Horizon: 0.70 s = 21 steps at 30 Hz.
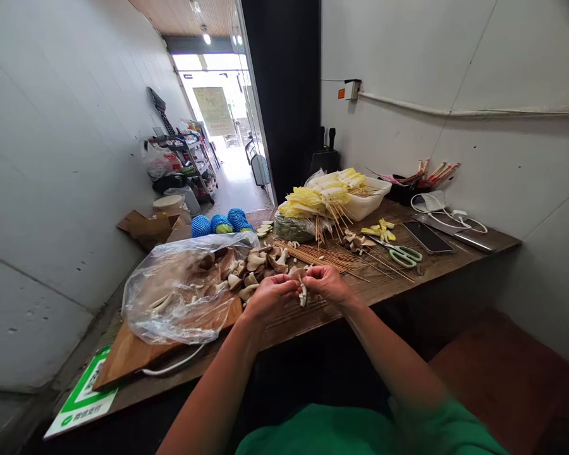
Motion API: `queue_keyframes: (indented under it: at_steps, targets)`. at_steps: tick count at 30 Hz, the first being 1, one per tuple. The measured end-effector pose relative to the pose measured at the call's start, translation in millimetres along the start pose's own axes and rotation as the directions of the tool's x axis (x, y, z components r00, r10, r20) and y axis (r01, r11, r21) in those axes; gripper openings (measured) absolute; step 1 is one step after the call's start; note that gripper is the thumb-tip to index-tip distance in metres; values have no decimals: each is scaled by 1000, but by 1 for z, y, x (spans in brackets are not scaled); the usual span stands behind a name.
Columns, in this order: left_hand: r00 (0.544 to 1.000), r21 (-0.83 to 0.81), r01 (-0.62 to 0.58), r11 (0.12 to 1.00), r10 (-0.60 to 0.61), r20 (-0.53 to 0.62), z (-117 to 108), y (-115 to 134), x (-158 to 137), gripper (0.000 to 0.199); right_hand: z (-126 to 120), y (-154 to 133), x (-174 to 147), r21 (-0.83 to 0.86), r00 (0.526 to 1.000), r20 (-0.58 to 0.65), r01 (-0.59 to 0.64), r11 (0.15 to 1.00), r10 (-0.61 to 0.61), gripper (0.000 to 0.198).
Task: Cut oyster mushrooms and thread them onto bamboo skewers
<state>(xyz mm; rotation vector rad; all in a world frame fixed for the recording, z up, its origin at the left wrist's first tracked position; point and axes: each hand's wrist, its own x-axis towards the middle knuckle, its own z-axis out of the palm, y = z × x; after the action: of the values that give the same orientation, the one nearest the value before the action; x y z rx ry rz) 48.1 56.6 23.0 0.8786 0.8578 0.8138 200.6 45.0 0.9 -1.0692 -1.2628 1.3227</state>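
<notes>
Left hand [271,296] and right hand [329,285] pinch a mushroom [303,292] above the tabletop [284,325] — a green-and-white sign [86,409] at left reads "微信支付".

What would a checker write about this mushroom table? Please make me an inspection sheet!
Surface: brown wooden table, crowded; brown wooden board at its left, partly under a clear plastic bag.
Job's things: brown-and-white mushroom piece, held; loose pile of brown-and-white mushrooms; thin tan wooden skewers.
Clutter: green-handled metal scissors, flat dark phone, white plastic tub with skewered yellow leafy vegetables.
Grip: left hand and right hand both pinch the mushroom piece; whether a skewer is in it, I can't tell.
Cables: thin white cable with a boxy white plug, looped near the phone.
Surroundings: white panelled walls; bright doorway beyond the table.
</notes>
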Motion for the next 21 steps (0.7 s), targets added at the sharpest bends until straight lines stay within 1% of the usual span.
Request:
queue_keyframes:
  at_steps: [2, 4, 6, 8, 10, 12, 13, 15, 17, 19, 21]
  targets:
    - [999, -76, 31, 997, -30, 11, -1, -1, 2, 15, 1, 2, 1, 15, 1000, -1, -6, 1000, 6, 25]
    - [999, -133, 41, 990, -42, 2, -3, 0, 5, 14, 0, 4, 2, 0, 999, -33, 4, 1000, -4, 29]
    - [998, -171, -9, 985, 0, -55, -6, 2, 6, 12, -5, 5, 5, -51, 995, -99, 22, 998, -27, 32]
    - [986, -156, -107, 982, 85, -143, -11, 6, 7, 12, -12, 7, 7, -138, 983, -175, 33, 990, -58, 34]
    - [960, -30, -191, 981, 181, -212, -14, 7, 8, 17, -20, 8, 10, -264, 970, -227, 27, 964, -89, 36]
    - [943, 177, -213, 961, 250, -221, -13, 4, 12, 28, -27, 9, 14, -417, 963, -244, 7, 909, -119, 31]
    - [938, 286, -211, 935, 276, -211, -12, 1, 14, 35, -30, 9, 15, -496, 962, -242, -7, 868, -131, 27]
    - [925, 483, -202, 852, 328, -192, -8, -7, 20, 43, -32, 8, 19, -641, 963, -226, -36, 767, -144, 21]
    - [898, 645, -205, 736, 404, -175, -4, -15, 25, 46, -30, 4, 22, -752, 966, -209, -61, 656, -150, 19]
    - [856, 757, -217, 616, 493, -155, -5, -19, 24, 44, -27, -2, 27, -832, 970, -181, -64, 552, -160, 22]
    - [801, 822, -226, 523, 580, -149, -12, -19, 17, 38, -22, -9, 34, -887, 977, -127, -34, 461, -173, 25]
